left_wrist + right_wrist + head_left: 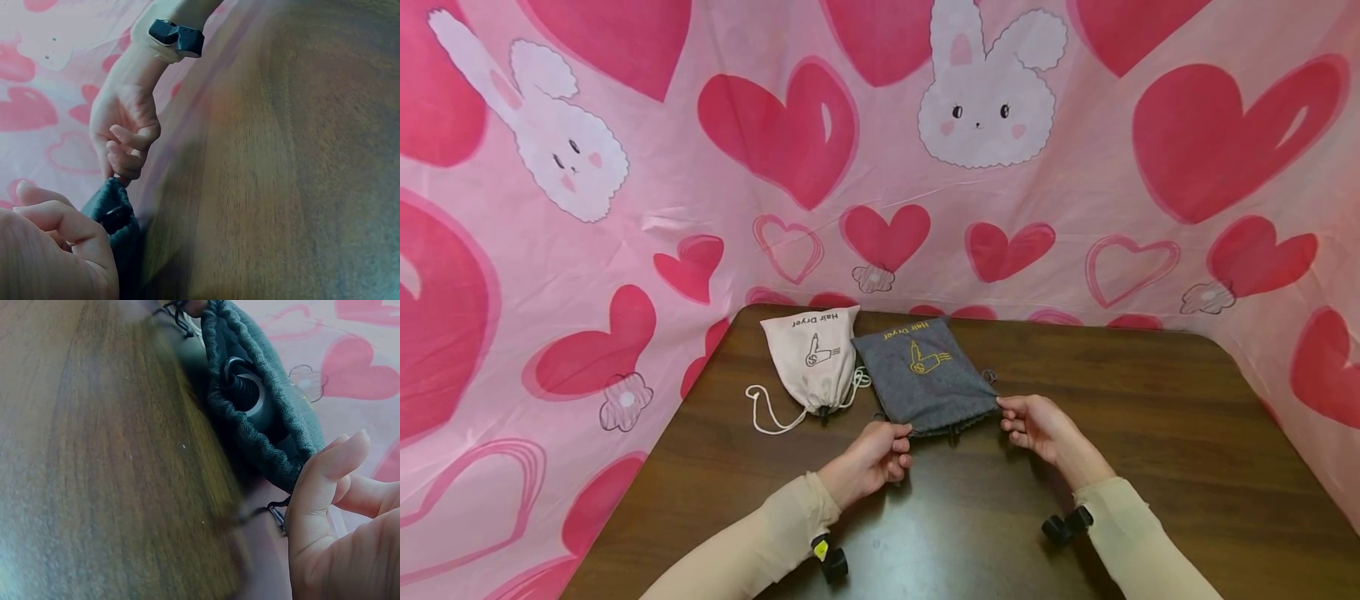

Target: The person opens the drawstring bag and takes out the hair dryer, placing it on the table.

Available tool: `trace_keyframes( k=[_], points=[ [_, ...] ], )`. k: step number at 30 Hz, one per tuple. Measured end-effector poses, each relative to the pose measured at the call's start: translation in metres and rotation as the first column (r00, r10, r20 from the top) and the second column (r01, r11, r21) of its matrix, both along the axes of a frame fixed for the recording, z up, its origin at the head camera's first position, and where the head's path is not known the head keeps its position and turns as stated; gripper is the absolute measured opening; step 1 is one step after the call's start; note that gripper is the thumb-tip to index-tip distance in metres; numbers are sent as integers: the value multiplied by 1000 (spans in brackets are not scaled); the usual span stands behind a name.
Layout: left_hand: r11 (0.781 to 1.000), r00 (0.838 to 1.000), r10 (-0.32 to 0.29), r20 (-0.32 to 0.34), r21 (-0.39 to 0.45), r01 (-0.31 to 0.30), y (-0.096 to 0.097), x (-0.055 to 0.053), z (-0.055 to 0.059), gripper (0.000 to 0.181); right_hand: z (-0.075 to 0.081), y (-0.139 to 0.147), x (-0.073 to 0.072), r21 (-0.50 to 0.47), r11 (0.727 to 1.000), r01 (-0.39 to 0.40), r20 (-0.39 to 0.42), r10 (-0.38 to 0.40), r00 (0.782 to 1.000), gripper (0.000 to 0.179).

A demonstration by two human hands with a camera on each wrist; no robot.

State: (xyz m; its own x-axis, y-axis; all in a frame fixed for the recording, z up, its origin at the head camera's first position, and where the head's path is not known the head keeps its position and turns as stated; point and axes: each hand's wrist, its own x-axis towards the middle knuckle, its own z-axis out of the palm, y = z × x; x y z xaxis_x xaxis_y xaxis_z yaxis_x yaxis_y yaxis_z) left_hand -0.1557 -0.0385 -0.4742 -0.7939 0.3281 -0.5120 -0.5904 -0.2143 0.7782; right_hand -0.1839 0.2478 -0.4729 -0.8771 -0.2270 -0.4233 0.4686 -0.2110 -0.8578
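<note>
The grey bag (917, 392) hides most of the corded object (242, 394) inside. I can't see into the cinched white bag (812, 358); my left hand (59, 253) is cut off in its wrist view.

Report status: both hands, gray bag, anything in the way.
Left hand and right hand pinching gray bag at opposite mouth corners. Mouth open, black ribbed piece showing inside. White bag beside it, not blocking the mouth.

My head view looks forward and down over the desk (1150, 400) from its near side. My wrist views sit close in, the left looking past the left hand (62, 256) to the right hand (128, 131), the right facing back; both share the grey bag (925, 383).
</note>
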Motion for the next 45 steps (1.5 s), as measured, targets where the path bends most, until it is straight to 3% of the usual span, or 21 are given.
trace_keyframes(
  k=[10, 15, 25, 32, 45],
  points=[
    [1000, 1000, -16, 20, 26, 16, 1, -4, 1, 21, 0, -4, -2, 0, 1000, -13, 23, 13, 1000, 26],
    [998, 997, -66, 47, 23, 65, 2, -3, 1, 28, -3, -7, -2, 27, 999, -21, 42, 20, 999, 22],
    [988, 989, -144, -20, -68, 142, -1, 1, 0, 24, -9, -11, 1, 45, 997, -56, 58, 53, 997, 18],
    [996, 996, -85, 20, -34, 86, 1, 2, -2, 22, -9, -14, 5, 96, 994, -44, 64, 38, 997, 17],
    [996, 996, -89, 8, -25, 90, 12, -3, 1, 26, -8, -16, 5, 87, 995, -48, 40, 45, 998, 20]
  ],
)
